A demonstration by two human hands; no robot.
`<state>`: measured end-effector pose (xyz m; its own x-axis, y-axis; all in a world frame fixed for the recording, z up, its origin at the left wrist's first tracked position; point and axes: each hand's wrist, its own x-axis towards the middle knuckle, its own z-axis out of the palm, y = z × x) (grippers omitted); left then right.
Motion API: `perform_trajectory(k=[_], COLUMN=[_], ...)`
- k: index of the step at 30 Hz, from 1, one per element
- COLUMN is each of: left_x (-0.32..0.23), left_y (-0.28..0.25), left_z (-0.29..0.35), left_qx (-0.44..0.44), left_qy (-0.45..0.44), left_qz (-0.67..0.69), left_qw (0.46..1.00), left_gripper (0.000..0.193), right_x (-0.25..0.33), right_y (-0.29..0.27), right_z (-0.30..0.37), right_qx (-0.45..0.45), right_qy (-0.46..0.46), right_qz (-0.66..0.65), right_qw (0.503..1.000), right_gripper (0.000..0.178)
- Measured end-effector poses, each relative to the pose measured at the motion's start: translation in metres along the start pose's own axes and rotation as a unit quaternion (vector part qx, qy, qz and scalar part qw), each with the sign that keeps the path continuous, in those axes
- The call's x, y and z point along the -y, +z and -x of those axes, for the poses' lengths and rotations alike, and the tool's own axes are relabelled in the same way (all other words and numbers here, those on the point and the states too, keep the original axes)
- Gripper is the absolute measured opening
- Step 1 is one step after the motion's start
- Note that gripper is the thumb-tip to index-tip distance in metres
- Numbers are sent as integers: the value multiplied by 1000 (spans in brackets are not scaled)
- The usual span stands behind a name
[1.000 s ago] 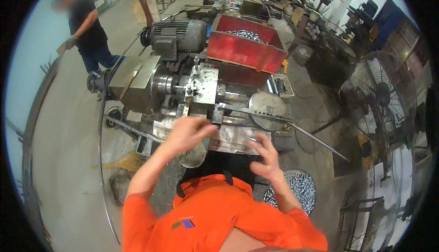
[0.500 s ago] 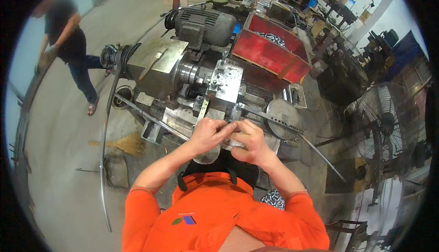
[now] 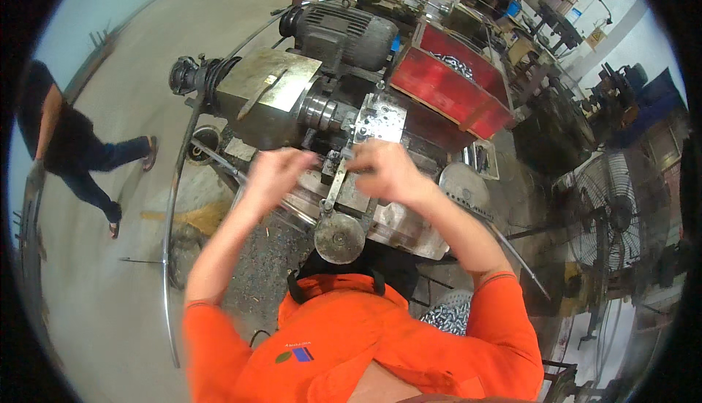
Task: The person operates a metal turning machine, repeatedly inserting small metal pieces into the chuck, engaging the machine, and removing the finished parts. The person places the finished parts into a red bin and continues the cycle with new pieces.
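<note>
Both my hands are over a small lathe, just in front of its round chuck [image 3: 319, 113] and a bright steel block [image 3: 382, 118]. My left hand [image 3: 278, 175] is smeared by motion left of a flat metal bar [image 3: 336, 186], so its fingers cannot be read. With fingers bent together, my right hand [image 3: 389, 172] is at the bar's upper end, below the steel block. Whatever it grips there is too small and hidden to name. A round metal disc [image 3: 339, 238] lies at the bar's near end, close to my waist.
Behind the lathe stand a grey motor [image 3: 347, 36] and a red bin [image 3: 447, 87] with small metal pieces. More shiny pieces [image 3: 447, 317] fill a container by my right side. A large fan [image 3: 607, 209] stands right. Another person [image 3: 69, 136] walks at left, past long rods [image 3: 170, 257].
My hands were together near my waist; they have separated and reached forward to the chuck area. The disc and bar now show more fully. The other person has moved left and nearer.
</note>
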<state>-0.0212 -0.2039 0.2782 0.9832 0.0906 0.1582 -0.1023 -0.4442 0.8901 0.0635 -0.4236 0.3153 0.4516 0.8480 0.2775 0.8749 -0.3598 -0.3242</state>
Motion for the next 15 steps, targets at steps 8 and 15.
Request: perform_trajectory(k=[8, 15], left_x=[103, 149], left_y=[-184, -178], left_z=[102, 212], left_qx=[-197, -150], left_qy=[-117, -300], left_qz=[-448, -262], left_qw=[864, 905], left_gripper=[37, 55], right_x=[-93, -100], right_y=[59, 66], right_z=[-77, -74], right_qx=[40, -1], right_qy=[185, 115], right_qz=[104, 24], right_qw=[976, 993], right_gripper=[26, 29])
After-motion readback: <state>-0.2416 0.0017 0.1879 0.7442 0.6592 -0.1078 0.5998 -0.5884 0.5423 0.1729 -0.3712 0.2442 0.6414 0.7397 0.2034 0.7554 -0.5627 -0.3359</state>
